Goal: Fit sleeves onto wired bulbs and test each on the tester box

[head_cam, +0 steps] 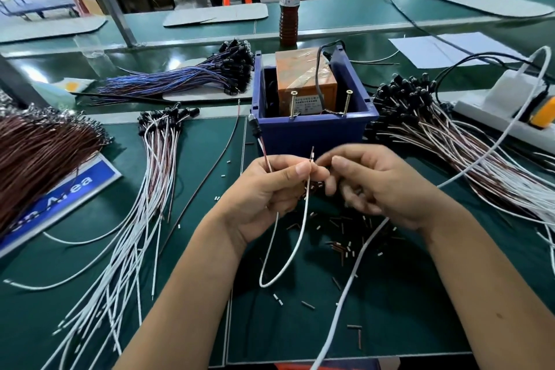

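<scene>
White lead (295,237) pinched in left hand (270,189), bare tip upright above grip; right hand (378,183) just beside, fingertips pinching small sleeve, barely visible, near tip.

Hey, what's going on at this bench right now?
A person is working on a wired bulb lead at a green bench. The left hand pinches a looped white wire near its stripped end, while the right hand brings its fingertips to that end, apparently fitting a small sleeve. Loose sleeves lie scattered below. The blue tester box stands just behind, untouched.
</scene>
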Motion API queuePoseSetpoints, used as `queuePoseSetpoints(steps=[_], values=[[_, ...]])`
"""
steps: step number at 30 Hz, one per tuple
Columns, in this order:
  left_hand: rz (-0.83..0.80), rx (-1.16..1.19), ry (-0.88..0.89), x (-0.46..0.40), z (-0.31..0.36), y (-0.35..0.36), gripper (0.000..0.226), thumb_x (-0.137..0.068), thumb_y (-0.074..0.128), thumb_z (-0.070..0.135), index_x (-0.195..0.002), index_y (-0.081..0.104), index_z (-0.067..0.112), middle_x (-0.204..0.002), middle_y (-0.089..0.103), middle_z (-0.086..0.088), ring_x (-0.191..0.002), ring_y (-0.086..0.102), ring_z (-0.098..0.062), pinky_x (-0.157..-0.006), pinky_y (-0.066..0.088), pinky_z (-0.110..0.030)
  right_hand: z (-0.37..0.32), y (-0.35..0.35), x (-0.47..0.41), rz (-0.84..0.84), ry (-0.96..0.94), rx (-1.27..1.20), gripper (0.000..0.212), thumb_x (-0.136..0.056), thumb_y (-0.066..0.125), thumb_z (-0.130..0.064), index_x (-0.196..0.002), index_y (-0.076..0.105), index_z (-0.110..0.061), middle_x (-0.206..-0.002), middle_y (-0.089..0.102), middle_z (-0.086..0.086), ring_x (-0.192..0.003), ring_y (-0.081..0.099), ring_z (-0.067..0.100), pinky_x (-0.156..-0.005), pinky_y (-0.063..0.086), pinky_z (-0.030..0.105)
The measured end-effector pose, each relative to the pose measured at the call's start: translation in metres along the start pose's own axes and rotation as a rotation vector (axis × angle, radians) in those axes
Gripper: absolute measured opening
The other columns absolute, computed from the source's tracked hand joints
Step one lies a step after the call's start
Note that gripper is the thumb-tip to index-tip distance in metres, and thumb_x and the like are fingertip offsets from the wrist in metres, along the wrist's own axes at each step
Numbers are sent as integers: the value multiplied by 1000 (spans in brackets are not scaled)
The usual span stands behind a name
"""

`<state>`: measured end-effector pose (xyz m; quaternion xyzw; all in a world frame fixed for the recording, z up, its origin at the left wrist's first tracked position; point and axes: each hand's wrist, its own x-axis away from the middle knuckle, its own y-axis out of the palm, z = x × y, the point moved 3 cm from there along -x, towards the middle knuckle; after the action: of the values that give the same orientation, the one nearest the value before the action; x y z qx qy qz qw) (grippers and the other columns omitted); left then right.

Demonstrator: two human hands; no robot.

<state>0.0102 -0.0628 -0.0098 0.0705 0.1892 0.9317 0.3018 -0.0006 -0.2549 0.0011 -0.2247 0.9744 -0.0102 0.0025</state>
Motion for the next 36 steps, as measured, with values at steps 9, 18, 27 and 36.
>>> queuePoseSetpoints(steps=[9, 18, 27, 36], values=[[-65, -13, -77, -2, -6, -1, 27, -85, 78, 35, -94, 81, 9, -56, 48, 13, -43, 29, 2, -41, 19, -12, -1, 10, -3, 162, -139, 63, 19, -95, 72, -29, -96, 75, -11, -66, 53, 15, -51, 42, 15, -40, 28, 21], [-123, -16, -17, 5, 1, 1, 27, -74, 90, 39, -83, 82, 14, -86, 56, -8, -44, 33, 4, -42, 26, -8, -3, 8, -3, 293, -215, -265, 15, -100, 61, -12, -86, 64, -7, -70, 56, 9, -44, 42, 9, -35, 27, 18], [132, -43, 349, 4, 14, 5, 16, -87, 77, 22, -93, 81, 8, -71, 72, -3, -49, 58, -10, -47, 50, -21, 7, 31, -6, 37, -98, -79, 24, -98, 67, -31, -90, 73, -8, -83, 74, 15, -54, 60, 15, -38, 40, 20], [207, -62, 407, 3, 17, 4, 6, -84, 74, 15, -83, 80, 16, -122, 74, -14, -46, 31, -3, -45, 27, -15, -2, 11, -1, 551, -429, 77, 12, -100, 69, -21, -90, 73, -17, -72, 71, 4, -52, 57, 15, -47, 40, 24]])
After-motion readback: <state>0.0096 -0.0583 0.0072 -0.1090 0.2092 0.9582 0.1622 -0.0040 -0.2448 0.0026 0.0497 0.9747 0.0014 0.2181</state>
